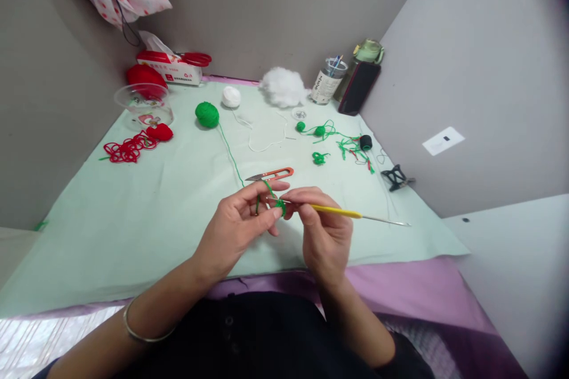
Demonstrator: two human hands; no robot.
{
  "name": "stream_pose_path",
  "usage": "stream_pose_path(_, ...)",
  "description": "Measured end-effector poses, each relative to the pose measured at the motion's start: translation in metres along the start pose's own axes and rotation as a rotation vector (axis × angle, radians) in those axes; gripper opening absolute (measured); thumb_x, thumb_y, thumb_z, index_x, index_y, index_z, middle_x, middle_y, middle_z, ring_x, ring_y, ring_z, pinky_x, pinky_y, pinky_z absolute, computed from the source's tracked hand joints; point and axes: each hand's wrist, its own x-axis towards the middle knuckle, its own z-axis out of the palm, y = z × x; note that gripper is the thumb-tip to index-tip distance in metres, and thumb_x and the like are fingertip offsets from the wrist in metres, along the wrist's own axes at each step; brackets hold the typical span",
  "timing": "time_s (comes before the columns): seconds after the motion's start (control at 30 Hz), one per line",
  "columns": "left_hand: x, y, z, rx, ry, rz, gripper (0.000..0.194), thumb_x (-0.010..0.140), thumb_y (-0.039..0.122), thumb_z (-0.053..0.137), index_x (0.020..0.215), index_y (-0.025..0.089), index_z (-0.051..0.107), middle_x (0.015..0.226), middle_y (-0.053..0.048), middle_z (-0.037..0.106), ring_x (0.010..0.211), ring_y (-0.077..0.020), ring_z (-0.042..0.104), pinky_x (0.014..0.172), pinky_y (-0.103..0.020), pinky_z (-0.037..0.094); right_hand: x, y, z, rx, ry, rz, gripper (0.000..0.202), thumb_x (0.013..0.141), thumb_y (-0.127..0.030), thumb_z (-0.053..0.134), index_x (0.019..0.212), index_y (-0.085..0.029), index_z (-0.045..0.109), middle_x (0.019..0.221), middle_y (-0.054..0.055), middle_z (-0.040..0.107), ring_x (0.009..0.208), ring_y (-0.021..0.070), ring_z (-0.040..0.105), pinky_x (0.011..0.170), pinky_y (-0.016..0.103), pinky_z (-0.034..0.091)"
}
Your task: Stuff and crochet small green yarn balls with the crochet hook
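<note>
My left hand (235,226) pinches a small green crochet piece (281,206) between thumb and fingers, with green yarn looped over its raised index finger. My right hand (326,231) is closed round a yellow-handled crochet hook (338,211). The hook's left tip meets the green piece, and its other metal end points right. From my left hand the strand runs up to a green yarn ball (207,114). Orange-handled thread snips (278,174) lie on the table just beyond my fingers.
On the pale green cloth (178,207) stand a white yarn ball (231,96), white stuffing (283,86), red yarn (127,148), a clear tub (157,113), a tissue box (178,70), green scraps (319,158), a pen jar (326,84), a phone (360,88) and a black stand (397,177).
</note>
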Motion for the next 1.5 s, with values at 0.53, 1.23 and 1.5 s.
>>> stream_pose_path(0.53,0.002,0.008,-0.009,-0.362,-0.183,-0.283,0.032,0.083,0.023,0.080,0.115,0.024,0.079,0.076,0.003,0.052,0.048,-0.0017,0.022,0.044,-0.017,0.037,0.011,0.006,-0.014,0.223,-0.016,0.237,0.018,0.099,-0.037,0.061,0.091,-0.022,0.068,0.076,0.001,0.066,0.053,0.0109,0.058,0.047,0.023,0.050)
stream_pose_path(1.23,0.004,-0.002,0.000,-0.294,0.099,-0.115,0.025,0.083,0.020,0.082,0.108,0.024,0.082,0.095,0.000,0.067,0.056,-0.0007,0.040,0.052,-0.012,0.043,0.004,-0.002,-0.002,-0.124,0.030,-0.021,0.021,0.102,-0.018,0.056,0.104,-0.024,0.076,0.089,0.003,0.070,0.067,0.0134,0.066,0.062,0.030,0.057)
stream_pose_path(1.5,0.004,-0.002,-0.001,-0.438,-0.012,-0.279,0.028,0.088,0.022,0.078,0.116,0.019,0.080,0.075,0.004,0.054,0.049,0.0007,0.026,0.054,-0.012,0.046,0.000,0.005,0.001,-0.317,0.048,-0.266,0.028,0.096,-0.009,0.063,0.111,-0.027,0.078,0.095,0.005,0.072,0.083,0.0171,0.068,0.069,0.032,0.057)
